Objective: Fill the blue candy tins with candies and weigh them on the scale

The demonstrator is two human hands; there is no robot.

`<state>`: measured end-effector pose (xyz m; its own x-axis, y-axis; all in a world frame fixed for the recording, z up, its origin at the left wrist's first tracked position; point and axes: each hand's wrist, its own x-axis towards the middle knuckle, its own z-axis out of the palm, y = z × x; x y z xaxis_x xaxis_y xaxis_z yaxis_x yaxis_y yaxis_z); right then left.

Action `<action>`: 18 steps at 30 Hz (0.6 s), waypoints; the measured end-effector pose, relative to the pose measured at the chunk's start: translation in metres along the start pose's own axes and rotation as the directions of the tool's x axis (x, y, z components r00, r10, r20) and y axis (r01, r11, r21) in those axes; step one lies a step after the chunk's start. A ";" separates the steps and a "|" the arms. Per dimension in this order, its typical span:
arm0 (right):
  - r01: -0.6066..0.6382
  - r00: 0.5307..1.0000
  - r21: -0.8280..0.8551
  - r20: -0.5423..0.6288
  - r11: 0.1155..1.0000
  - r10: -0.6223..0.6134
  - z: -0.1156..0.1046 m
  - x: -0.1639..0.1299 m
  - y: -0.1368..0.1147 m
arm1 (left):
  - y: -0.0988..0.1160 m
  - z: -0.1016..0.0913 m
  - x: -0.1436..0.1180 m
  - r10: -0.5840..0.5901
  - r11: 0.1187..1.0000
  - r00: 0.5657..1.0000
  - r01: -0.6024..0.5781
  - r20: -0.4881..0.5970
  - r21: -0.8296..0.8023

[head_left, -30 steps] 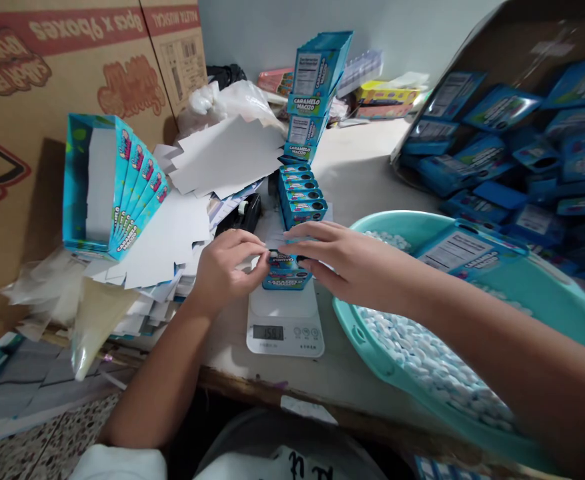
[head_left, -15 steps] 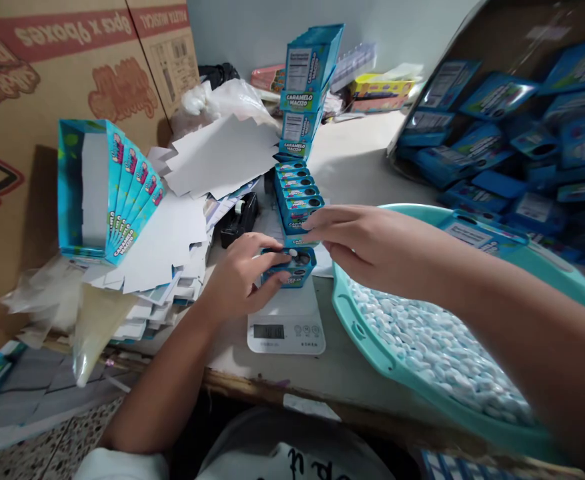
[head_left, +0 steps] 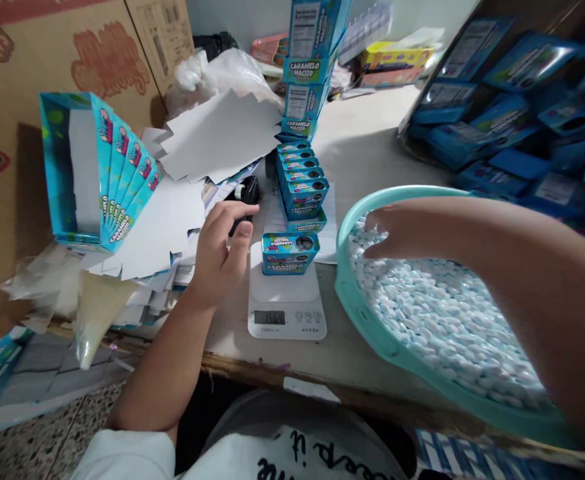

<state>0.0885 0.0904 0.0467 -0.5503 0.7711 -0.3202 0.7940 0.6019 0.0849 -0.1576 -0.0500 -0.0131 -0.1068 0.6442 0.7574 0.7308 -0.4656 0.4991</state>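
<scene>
A small blue candy box marked CARAMELO stands on a white digital scale whose display is lit. My left hand hovers just left of the box, fingers apart, holding nothing. My right hand reaches over the rim of a teal basin full of small white-blue candies, fingers down among them; whether it grips any I cannot tell. Behind the scale, a row of filled blue boxes runs toward a tall stack of boxes.
A black tape dispenser sits beyond my left hand. Flat white carton blanks pile up at left beside an open blue display carton. Large cardboard cases stand behind. Many blue boxes fill a carton at right.
Both hands have let go of the box on the scale. My left hand pulled back to the left and opened; my right hand swung right into the candy basin.
</scene>
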 end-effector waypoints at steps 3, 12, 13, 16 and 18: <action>-0.040 0.987 -0.107 0.151 0.993 0.056 -0.003 0.002 -0.016 | -0.003 0.002 -0.001 0.000 1.000 0.997 0.000 -0.077 -0.005; -0.010 0.956 -0.230 0.282 0.973 0.076 -0.011 -0.002 -0.032 | -0.002 0.005 -0.002 -0.008 0.999 0.998 0.005 -0.064 -0.042; -0.014 0.955 -0.236 0.284 0.972 0.082 -0.011 -0.002 -0.033 | -0.002 0.004 -0.002 0.002 0.999 0.998 -0.005 -0.068 -0.037; -0.032 0.954 -0.248 0.280 0.968 0.103 -0.011 0.001 -0.033 | -0.001 0.003 -0.002 0.041 0.999 0.994 -0.042 -0.104 -0.008; -0.042 0.952 -0.245 0.284 0.969 0.113 -0.011 0.003 -0.031 | 0.000 0.002 -0.001 0.048 0.999 0.992 -0.047 -0.120 0.006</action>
<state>0.0588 0.0765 0.0534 -0.3613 0.7433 -0.5629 0.7288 0.6017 0.3268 -0.1561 -0.0494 -0.0150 -0.1517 0.5439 0.8253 0.7390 -0.4921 0.4602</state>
